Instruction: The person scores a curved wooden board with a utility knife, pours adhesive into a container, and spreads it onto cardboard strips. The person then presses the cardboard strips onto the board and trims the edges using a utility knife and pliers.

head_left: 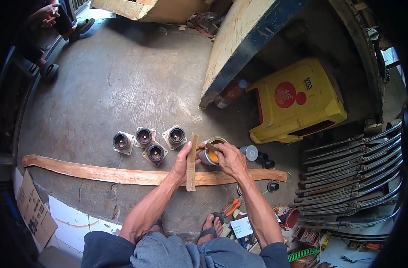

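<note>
My left hand (181,161) is closed around a narrow, flat brown strip (191,167) that looks like cardboard or thin wood, held upright in front of me. Just right of it stands an open can (202,157) with yellow-orange stuff inside, perhaps glue. Over the can's mouth, my right hand (233,161) pinches a small flat brown piece (211,146); its lower end is hard to make out. Beneath both forearms a long, reddish-brown strip (101,173) lies across the floor. Several square-flanged metal parts (156,153) with black round openings sit beyond it, left of my hands.
A grey-lidded can (249,152) and small black cylinders (268,164) stand at right. Orange-handled pliers (233,207) lie near my foot. A yellow stool (297,100) rests tipped beneath a bench (239,49). Stacked curved metal bars (351,174) fill the right side. Another person's feet (81,29) show upper left.
</note>
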A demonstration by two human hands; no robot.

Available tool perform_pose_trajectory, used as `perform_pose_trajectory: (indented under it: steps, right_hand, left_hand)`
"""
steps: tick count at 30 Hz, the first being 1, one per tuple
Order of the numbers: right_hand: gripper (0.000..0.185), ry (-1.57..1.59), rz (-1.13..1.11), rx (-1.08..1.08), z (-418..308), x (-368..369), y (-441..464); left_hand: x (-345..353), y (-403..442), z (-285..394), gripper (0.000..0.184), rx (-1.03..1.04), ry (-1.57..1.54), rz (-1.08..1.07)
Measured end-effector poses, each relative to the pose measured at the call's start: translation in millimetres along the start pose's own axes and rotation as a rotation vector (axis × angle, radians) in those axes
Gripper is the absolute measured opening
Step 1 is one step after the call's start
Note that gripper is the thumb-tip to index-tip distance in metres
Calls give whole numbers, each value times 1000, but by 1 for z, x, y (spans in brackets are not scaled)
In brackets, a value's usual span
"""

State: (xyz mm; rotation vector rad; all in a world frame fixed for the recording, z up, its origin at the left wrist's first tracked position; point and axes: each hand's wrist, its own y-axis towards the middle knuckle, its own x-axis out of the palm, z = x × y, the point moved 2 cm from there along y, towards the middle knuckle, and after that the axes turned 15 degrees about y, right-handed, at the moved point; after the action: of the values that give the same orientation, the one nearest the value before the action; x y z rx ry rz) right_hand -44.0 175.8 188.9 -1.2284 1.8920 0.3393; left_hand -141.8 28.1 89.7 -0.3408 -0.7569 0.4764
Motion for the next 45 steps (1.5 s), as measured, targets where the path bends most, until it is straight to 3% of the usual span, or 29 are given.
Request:
perform_pose_trajectory:
  steps: [3, 8, 15, 18, 20, 24, 27, 35, 40, 42, 45]
  right_hand:
    - [26, -10, -148, 40, -2, -12, -1]
    - [28, -116, -117, 172, -4, -37, 3]
    - [28, -331, -243, 148, -8, -50, -14]
    - [28, -438, -257, 156, -2, -52, -15]
    - [28, -462, -254, 101, -6, -56, -16]
    - [28, -524, -225, 78, -4, -45, -19]
    - [27, -608, -201, -21, 0, -38, -19]
    - [28, -418, -180, -58, 5, -18, -29]
    - [20, -297, -116, 67, -10, -7, -38]
    - [19, -246, -85, 77, -13, -3, -39]
    - [20, -163, -57, 111, -14, 7, -38]
  left_hand:
    - [0, -1, 3, 72, 8, -15, 20]
    - [-5, 3, -3, 75, 71, -139, 40]
    - [-12, 8, -10, 75, 81, -75, 93]
    - [-19, 20, -19, 85, 71, 126, 50]
    - [-13, 16, -13, 103, 98, 361, 86]
    - [-10, 28, -26, 123, 296, 384, 5]
    - [-9, 32, -27, 126, 339, 516, -33]
    - [-7, 37, -31, 122, 355, 524, -33]
    - [-12, 44, -40, 113, 465, 686, 10]
    - [-11, 42, -40, 111, 298, 570, -35]
    - [-10, 39, -37, 112, 357, 670, 21]
